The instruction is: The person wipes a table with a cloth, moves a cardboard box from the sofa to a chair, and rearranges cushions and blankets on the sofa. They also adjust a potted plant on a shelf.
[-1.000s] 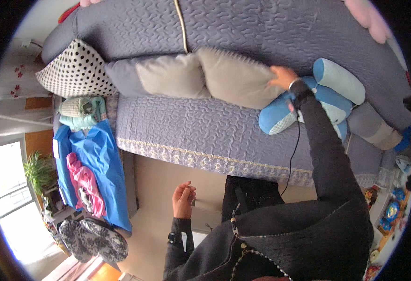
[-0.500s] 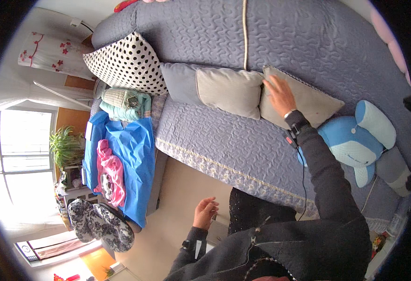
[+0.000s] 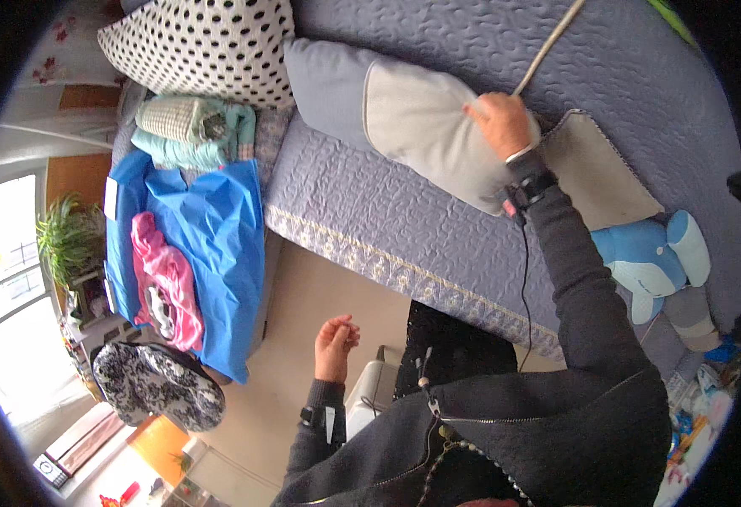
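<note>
My right hand [image 3: 505, 125] is closed on the upper right corner of a light grey cushion [image 3: 429, 127] with a blue-grey end panel [image 3: 330, 89]. That corner looks pulled up and slightly blurred. Just right of the hand, a second beige-grey cushion [image 3: 600, 169] with a dark edge lies on the quilted sofa cover [image 3: 349, 182]. Farther right sits a blue and white plush toy [image 3: 640, 258]. My left hand [image 3: 334, 348] hangs over the floor in front of the sofa, fingers loosely bent, with nothing visible in it.
A white cushion with black dots [image 3: 206, 51] leans at the far left, above folded teal bedding [image 3: 168, 150]. Below it, a blue sheet [image 3: 222, 228] carries a pink garment [image 3: 168, 279]. A patterned stool [image 3: 155, 384] stands nearby. A black cable [image 3: 526, 296] hangs from my right wrist.
My right hand has moved from the beige-grey cushion to the light grey one's corner and taken hold. That corner has shifted and risen. The view has turned, and the left hand stays low.
</note>
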Demonstrator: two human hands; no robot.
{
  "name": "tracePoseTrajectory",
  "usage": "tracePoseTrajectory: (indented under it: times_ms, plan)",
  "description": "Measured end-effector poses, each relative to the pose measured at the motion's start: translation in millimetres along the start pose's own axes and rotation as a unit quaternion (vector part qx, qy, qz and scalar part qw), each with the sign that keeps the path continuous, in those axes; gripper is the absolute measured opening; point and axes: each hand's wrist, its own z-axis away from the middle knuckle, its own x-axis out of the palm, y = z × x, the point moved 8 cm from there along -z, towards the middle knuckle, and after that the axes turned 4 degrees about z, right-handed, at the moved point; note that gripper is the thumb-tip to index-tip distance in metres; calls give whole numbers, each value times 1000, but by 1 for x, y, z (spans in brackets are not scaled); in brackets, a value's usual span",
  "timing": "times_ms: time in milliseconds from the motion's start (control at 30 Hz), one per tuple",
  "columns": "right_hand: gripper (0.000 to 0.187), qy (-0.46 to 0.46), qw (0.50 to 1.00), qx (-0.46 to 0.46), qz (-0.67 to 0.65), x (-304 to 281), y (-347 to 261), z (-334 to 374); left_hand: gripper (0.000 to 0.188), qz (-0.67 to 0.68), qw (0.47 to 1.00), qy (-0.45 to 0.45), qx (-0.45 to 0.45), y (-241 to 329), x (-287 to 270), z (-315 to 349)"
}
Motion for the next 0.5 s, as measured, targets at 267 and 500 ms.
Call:
tracePoseTrajectory:
  times_ms: [267, 500]
  plan:
    - [18, 56, 998, 25, 11, 17, 30, -4, 18, -12, 997, -14, -71, -18, -2, -32]
    - [16, 44, 980, 58, 185, 42, 46, 18, 25, -103, 991, -52, -66, -48, -13, -97]
